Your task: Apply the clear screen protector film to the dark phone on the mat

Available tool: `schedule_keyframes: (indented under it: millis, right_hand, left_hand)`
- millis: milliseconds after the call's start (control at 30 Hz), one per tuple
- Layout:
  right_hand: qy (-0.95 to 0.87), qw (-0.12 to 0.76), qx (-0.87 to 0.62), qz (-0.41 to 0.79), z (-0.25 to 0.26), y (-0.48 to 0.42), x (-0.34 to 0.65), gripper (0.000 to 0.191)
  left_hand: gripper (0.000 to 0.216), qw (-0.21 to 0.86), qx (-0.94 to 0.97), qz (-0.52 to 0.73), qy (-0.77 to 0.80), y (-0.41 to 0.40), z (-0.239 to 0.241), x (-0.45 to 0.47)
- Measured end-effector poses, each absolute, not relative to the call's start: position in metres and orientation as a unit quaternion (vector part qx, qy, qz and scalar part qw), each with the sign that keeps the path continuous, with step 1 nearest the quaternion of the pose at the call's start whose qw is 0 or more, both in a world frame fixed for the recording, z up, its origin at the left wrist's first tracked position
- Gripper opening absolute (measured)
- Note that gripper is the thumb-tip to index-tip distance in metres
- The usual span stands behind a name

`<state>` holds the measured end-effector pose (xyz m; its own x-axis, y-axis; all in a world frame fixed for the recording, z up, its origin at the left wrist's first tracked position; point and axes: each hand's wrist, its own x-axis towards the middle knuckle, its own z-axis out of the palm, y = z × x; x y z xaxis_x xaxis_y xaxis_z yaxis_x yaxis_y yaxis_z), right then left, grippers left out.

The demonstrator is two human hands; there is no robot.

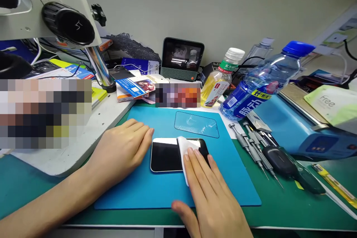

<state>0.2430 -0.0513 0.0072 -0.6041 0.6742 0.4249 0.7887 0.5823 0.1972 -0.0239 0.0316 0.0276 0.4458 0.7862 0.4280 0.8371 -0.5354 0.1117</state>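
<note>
A black-screened smartphone [166,155] lies face up on a blue mat [139,195]. My right hand [212,197] has its fingers stretched flat over a folded white wipe [183,152], pressing it onto the right part of the screen; the thumb is spread away to the left. Beside the phone's left end, my left hand [125,145] rests in a loose fist, its thumb close to the phone's corner. The inside of that fist is hidden. Behind the phone, a clear screen protector [196,124] with a black border lies on the mat.
Several precision screwdrivers [255,148] and a black-handled tool [292,169] lie to the right. A blue-capped bottle [264,78] and a yellow drink bottle [217,81] stand behind them. At the back is a small display [182,59]. A microscope stand's white base [55,160] is at left.
</note>
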Motion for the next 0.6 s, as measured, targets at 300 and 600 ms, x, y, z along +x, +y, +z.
schedule_keyframes:
  millis: [300,600]
  right_hand:
    - [-0.874,0.154,-0.426,-0.176,0.014,-0.038,0.250,0.064]
    - [-0.878,0.156,-0.412,-0.186,0.005,-0.058,0.272,0.070]
  left_hand:
    - [0.051,0.019,-0.853,-0.204,-0.479,0.031,0.029,-0.022]
    - [0.059,-0.015,-0.868,-0.188,-0.460,0.033,0.030,-0.023]
